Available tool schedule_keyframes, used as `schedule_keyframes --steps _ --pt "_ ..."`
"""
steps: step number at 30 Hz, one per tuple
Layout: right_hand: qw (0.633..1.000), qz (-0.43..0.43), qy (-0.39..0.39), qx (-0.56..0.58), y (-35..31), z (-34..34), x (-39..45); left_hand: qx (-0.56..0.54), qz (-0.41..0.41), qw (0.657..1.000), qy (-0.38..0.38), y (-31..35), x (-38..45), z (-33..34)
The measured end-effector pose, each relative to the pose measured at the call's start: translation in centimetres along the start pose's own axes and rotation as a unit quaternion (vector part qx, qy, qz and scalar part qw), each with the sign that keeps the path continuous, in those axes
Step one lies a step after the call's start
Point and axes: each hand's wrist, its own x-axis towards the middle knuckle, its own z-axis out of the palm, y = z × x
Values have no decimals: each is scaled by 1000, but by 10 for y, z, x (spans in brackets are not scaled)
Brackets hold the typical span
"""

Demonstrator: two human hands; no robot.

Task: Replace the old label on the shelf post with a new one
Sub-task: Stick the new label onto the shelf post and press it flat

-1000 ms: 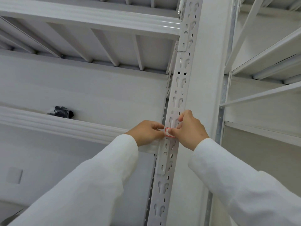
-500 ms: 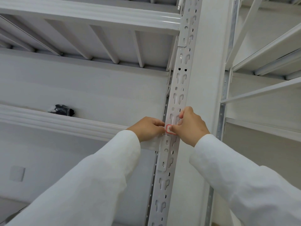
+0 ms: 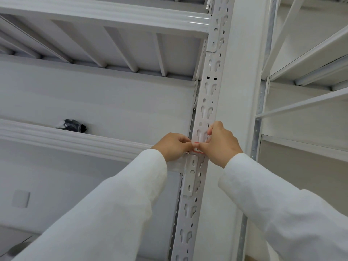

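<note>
Both hands meet on the tall white metal shelf post with slots (image 3: 204, 110). The left hand (image 3: 172, 146) and right hand (image 3: 219, 143) pinch one small red-edged white label (image 3: 196, 149) with curled fingers, hiding most of it. One crumpled black thing (image 3: 73, 125) lies on the white shelf (image 3: 75, 140) at 9 o'clock, well apart.

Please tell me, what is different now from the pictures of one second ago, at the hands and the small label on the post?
Very little changed. Both hands sit slightly higher in the picture, likely because the head camera tilted. The left hand and the right hand keep their fingertips together on the red-edged label against the shelf post; nothing was let go. The dark bundle on the shelf stayed in place.
</note>
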Motion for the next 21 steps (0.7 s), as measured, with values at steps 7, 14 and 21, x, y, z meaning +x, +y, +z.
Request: schedule_keyframes --steps 7,14,21 --pt "1000 4 -1 -4 -1 -2 0 -3 -1 1000 -2 0 0 0" --pt "1000 11 6 -10 -3 0 -2 -5 0 1000 -1 0 0 1" --pt "1000 5 11 -21 -2 1 -2 28 -13 999 38 -2 3 7"
